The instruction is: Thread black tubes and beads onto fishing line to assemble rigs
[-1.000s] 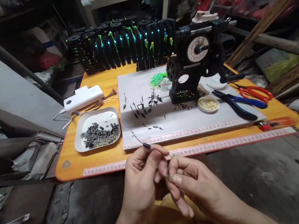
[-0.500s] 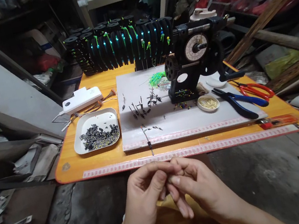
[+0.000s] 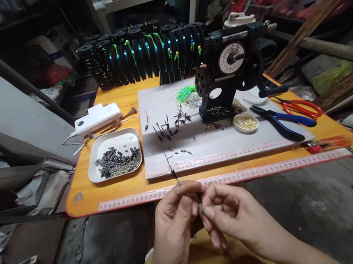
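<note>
My left hand [image 3: 175, 223] and my right hand [image 3: 233, 210] meet in front of the table's near edge, fingertips pinched close together. What the fingers hold is too small to make out. A thin wire piece with a black sleeve [image 3: 174, 174] stands up just beyond my left fingers. On the grey board [image 3: 219, 142] lie several small black parts with wire stems [image 3: 167, 131]. At the left, a white tray [image 3: 134, 132] holds many small dark cylinders. A round dish [image 3: 247, 129] of gold-coloured bits sits at the right.
A black winding device [image 3: 219, 101] with a dial stands at the board's back right. Behind are rows of black spools [image 3: 136, 59]. Blue-handled pliers [image 3: 284, 124] and red-handled pliers [image 3: 301, 105] lie right. A white power bank [image 3: 98, 118] sits left.
Both hands have shifted slightly, with their fingertips a little more apart. The wire piece with the black sleeve has moved a little left and tilted.
</note>
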Available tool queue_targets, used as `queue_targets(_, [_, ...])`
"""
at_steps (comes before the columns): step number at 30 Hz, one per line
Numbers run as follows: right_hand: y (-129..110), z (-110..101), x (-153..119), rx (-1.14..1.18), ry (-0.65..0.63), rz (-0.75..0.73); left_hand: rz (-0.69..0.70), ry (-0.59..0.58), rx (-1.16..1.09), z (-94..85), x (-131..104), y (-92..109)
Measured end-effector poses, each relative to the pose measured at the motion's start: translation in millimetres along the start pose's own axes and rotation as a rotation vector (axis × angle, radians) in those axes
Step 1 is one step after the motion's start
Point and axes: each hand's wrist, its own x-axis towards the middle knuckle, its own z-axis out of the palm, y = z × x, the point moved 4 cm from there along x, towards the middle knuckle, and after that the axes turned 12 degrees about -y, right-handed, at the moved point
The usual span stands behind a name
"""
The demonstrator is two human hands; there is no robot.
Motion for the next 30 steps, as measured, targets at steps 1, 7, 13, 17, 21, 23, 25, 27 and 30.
queue_targets(1, [-0.3,-1.1,0.3,0.010,-0.002,-0.011,0.016,-0.014,0.048,-0.8,-1.6,-0.7])
queue_targets(7, [9.9,-2.4,-0.2,0.055,-0.060,0.042,0.066,0.107,0.074,-6.6,-0.7,-6.6])
queue_targets(13, [13.8,1.9,-4.3,-0.064,-0.080,0.075,0.031,0.156,0.006,2.4,9.7,-2.5])
queue_targets(17, [15.6,1.9,-7.7,-0.198,-0.083,0.059,0.030,0.152,-0.015,5.7,16.5,0.3])
queue_targets(21, [13.9,-0.3,-15.7,-0.584,-0.061,0.005,0.022,0.130,-0.013,6.9,21.9,1.7])
queue_targets(23, [5.8,-5.9,-24.4,-0.867,-0.069,-0.047,0.011,0.118,-0.016,5.8,20.8,1.2])
queue_targets(25, [-11.4,-22.1,-37.8,-1.091,-0.057,-0.121,0.011,0.120,0.011,3.0,16.9,0.8])
queue_targets(27, [-41.8,-55.8,-56.1,-1.265,0.125,-0.198,0.022,0.140,0.089,-0.1,12.0,1.0])
queue_targets(30, [-102.2,-131.7,-88.6,-1.534,0.776,-0.173,0.019,0.178,0.165,0.2,6.9,1.1])
